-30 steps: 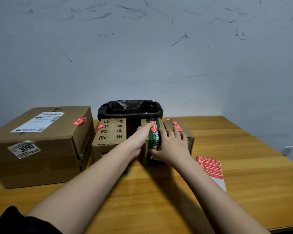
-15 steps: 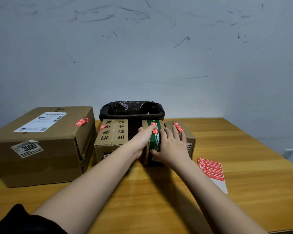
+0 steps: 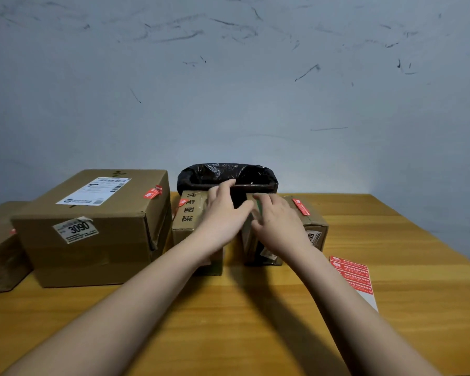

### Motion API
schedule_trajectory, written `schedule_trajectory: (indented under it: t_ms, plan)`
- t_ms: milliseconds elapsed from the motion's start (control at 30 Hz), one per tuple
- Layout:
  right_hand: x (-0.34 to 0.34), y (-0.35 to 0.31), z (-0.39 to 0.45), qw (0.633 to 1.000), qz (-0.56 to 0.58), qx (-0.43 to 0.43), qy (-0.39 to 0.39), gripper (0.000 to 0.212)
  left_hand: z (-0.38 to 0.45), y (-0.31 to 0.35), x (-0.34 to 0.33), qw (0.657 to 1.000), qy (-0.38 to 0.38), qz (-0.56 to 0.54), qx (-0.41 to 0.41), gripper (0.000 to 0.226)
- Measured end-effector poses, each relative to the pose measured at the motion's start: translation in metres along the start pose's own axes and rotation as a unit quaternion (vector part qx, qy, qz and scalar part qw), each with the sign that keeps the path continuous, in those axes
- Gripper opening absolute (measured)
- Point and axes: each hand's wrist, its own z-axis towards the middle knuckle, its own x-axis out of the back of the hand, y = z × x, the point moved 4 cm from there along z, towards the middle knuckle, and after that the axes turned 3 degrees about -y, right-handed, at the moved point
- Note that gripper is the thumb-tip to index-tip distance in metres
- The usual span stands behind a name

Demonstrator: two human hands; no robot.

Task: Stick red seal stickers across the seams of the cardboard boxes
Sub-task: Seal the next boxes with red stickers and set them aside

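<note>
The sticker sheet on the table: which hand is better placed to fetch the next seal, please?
Probably the right hand: the sticker sheet lies just beside that forearm, while the left hand would have to cross over.

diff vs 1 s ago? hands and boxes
The left hand left the green-taped box and moved left and back, its fingertips now by the black-lined bin. The right hand stays on that box. The boxes, seals and sticker sheet look unmoved.

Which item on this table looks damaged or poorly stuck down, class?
The white 3090 label on the front of the large cardboard box sits crooked, and its upper right corner is peeling away. The red seal sticker on that box's top edge also lifts slightly.
</note>
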Motion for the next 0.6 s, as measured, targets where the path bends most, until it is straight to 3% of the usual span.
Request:
schedule_trajectory:
  t_ms: [100, 233, 467, 600]
  plan:
    - [0.000, -0.024, 0.003, 0.995, 0.096, 0.017, -0.006, 0.050, -0.002, -0.017, 0.021, 0.999, 0.039, 0.013, 0.005, 0.052]
    - [-0.013, -0.053, 0.006, 0.987, 0.154, 0.031, -0.020, 0.051, -0.011, -0.039, 0.042, 0.994, 0.079, -0.069, 0.025, 0.044]
    - [-0.042, -0.077, -0.001, 0.990, 0.142, 0.004, -0.018, 0.073, -0.023, -0.065, 0.047, 0.983, 0.091, -0.153, 0.052, 0.045]
    - [-0.054, -0.075, -0.003, 0.959, 0.277, -0.044, -0.032, 0.066, -0.031, -0.082, 0.032, 0.977, 0.116, -0.162, 0.077, 0.054]
